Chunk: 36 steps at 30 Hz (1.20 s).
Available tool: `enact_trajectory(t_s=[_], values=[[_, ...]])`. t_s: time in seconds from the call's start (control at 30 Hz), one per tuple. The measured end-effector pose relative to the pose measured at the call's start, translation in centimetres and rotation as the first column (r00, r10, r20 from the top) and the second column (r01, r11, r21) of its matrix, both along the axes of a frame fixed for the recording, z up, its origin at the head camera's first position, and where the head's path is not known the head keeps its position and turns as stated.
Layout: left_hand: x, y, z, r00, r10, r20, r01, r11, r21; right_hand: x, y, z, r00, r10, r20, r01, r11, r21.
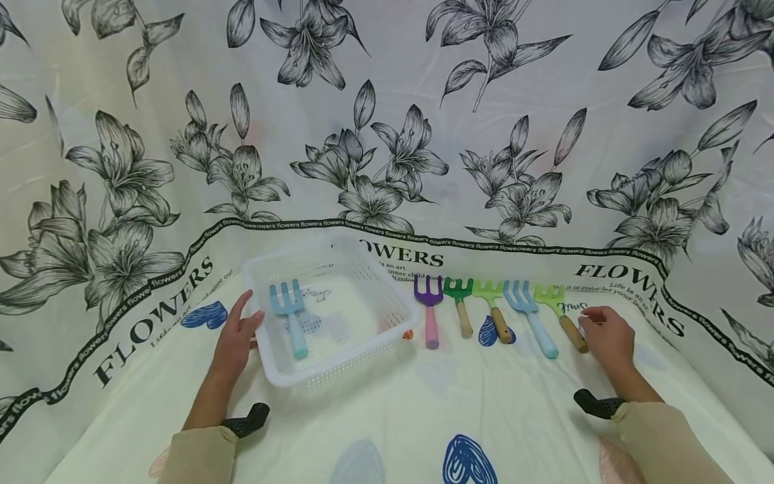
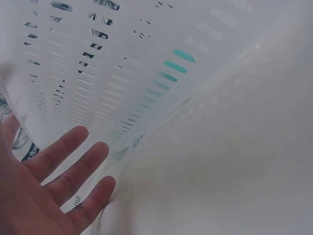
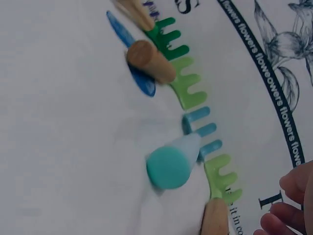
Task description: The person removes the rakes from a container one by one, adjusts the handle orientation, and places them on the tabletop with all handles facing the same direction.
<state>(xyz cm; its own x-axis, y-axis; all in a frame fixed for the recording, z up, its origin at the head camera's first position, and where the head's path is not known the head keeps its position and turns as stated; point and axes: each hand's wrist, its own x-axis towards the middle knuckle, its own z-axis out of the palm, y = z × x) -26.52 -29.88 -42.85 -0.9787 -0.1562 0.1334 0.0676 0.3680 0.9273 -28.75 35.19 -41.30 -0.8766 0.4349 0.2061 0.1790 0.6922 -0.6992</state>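
A white perforated plastic basket (image 1: 338, 359) stands at left centre with a light blue toy rake (image 1: 291, 308) lying inside. At its left rim is my left hand (image 1: 234, 339), thumb against the rim. In the left wrist view, its relaxed fingers (image 2: 80, 164) extend beside the slotted wall. My right hand (image 1: 609, 339) hovers by the wooden handle of the rightmost light green rake (image 1: 568, 321), fingers loosely bent and holding nothing. Leftward from there lie a light blue rake (image 1: 532, 319), another light green rake (image 1: 494, 312), a dark green rake (image 1: 462, 309) and a purple rake with pink handle (image 1: 430, 312).
A white cloth (image 1: 387, 430) with blue leaf prints covers the surface. Behind it rises a white curtain (image 1: 399, 60) with black flower drawings and a dark lettered band. The rakes lie side by side right of the basket.
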Motion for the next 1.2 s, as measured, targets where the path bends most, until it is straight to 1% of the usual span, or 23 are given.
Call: enact_trajectory(t_s=[0.13,0.23,0.43,0.53,0.67,0.8,0.9,1.0,1.2], values=[[0.0,0.0,0.1,1.000,-0.004,0.005,0.004,1.000,0.007,-0.2,-1.5,1.1,1.000,-0.008,-0.010,0.007,0.999,-0.053],[0.0,0.1,0.1,1.000,-0.006,0.007,0.006,1.000,0.012,-0.3,-2.8,1.7,0.999,0.003,-0.037,-0.006,0.998,-0.069],[0.1,0.2,0.2,1.000,0.001,0.011,-0.001,1.000,0.011,-0.3,-5.1,2.5,0.996,0.054,-0.077,-0.061,0.994,-0.090],[0.0,0.2,0.1,1.000,-0.002,0.009,0.002,1.000,0.008,0.0,-6.3,2.9,0.992,0.097,-0.082,-0.105,0.990,-0.092],[-0.1,0.1,0.1,1.000,-0.010,-0.001,0.010,1.000,-0.001,0.3,-7.6,3.2,0.980,0.171,-0.107,-0.180,0.980,-0.083],[0.0,0.0,0.2,1.000,-0.009,-0.006,0.009,1.000,-0.007,0.5,-9.0,3.5,0.960,0.246,-0.133,-0.259,0.962,-0.089],[0.0,0.0,0.1,1.000,-0.007,-0.006,0.007,1.000,-0.011,0.6,-10.3,3.7,0.947,0.294,-0.132,-0.308,0.946,-0.099],[0.1,0.0,0.0,1.000,-0.005,-0.010,0.005,1.000,-0.012,0.8,-11.5,4.0,0.933,0.334,-0.131,-0.348,0.931,-0.108],[0.1,0.0,-0.1,1.000,-0.003,-0.015,0.003,1.000,-0.012,1.1,-13.5,4.3,0.914,0.390,-0.111,-0.402,0.907,-0.125]])
